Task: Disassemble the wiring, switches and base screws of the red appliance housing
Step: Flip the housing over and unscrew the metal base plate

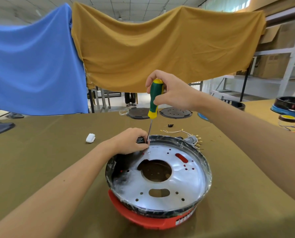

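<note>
Red housing (148,220), silver perforated plate inside (177,182), tilted

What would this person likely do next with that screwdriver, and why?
Probably turn the screwdriver: the right hand grips its handle, the tip sits at the red housing's far rim, and the left hand steadies a small black part there.

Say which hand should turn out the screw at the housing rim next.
Right. The right hand already grips the screwdriver handle, its shaft standing at the red appliance housing rim; the left hand is busy steadying a black part there.
</note>
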A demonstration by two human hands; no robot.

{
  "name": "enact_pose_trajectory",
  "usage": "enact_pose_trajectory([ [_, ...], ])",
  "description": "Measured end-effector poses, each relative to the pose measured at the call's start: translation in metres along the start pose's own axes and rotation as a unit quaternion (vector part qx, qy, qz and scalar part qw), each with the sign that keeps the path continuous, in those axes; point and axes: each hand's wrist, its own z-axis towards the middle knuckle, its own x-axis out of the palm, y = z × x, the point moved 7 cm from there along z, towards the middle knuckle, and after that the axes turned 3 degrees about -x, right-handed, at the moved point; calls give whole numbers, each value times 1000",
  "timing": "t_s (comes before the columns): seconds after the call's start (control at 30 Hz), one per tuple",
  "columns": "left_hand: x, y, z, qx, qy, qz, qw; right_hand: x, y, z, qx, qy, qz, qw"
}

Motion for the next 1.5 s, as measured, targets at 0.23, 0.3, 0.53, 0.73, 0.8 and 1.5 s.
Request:
enact_pose_trajectory([
  [0.23, -13, 11, -8, -55, -59, -101, 992, -26, -16, -8, 13, -120, 41, 992],
  [0.3, -14, 17, -12, -75, -84, -126, 986, -30, -27, -14, 25, -145, 82, 986],
  [0.53, -31, 27, -29, -102, -142, -82, 981, -29, -77, -41, 102, -224, 197, 949],
  [0.73, -47, 46, -51, -142, -171, -163, 961, -35, -108, -69, 181, -295, 286, 894],
  [0.8, -48, 45, -54, -143, -162, -255, 942, -26, -117, -77, 231, -294, 305, 876],
  [1.5, -12, -28, -43, -143, 25, -574, 806, 59, -65, -103, 274, -95, 562, 775],
])
